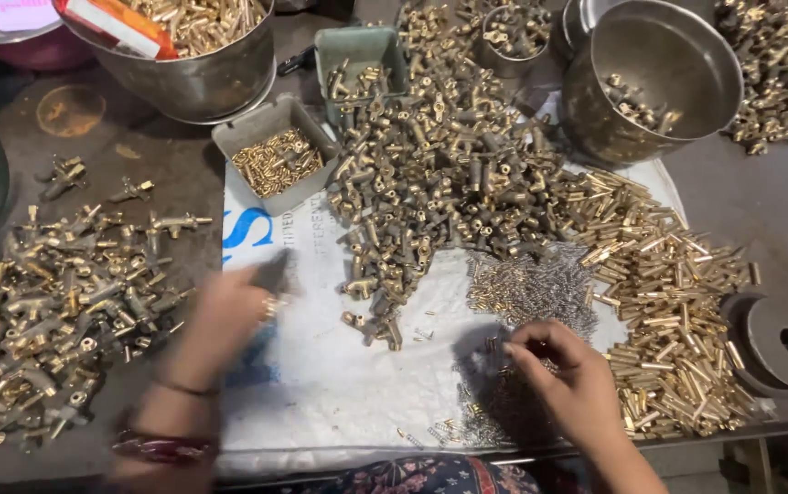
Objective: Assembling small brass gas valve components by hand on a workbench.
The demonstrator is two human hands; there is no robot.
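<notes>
The right hand [563, 370] rests low on the white sack cloth [348, 384], its fingers curled and its fingertips [524, 346] pinched together over a scatter of small silvery springs and pins [536, 284]; whether one piece is actually caught between the fingers cannot be told, as they hide the spot. The left hand [229, 316] is blurred with movement over the left edge of the cloth, fingers loosely bent, with a dark smear at the fingertips that may be a part, though the blur makes it impossible to say if it grips anything. A ring shows on one finger and bangles [160, 446] sit on the wrist. Just left of that hand lies a heap of assembled brass fittings [46, 320] on the dark table [760, 201]. Above the middle of the cloth a big pile of dull brass bodies [430, 174] spreads out, and to the right of the right hand lies a bright pile of short brass tubes [677, 320]. A small grey tray [229, 137] of tiny brass parts sits at the cloth's upper left corner, a green tray [362, 44] behind it. Steel bowls [677, 46] stand along the far edge, and a round metal disc with a hole [782, 343] lies at the right.
</notes>
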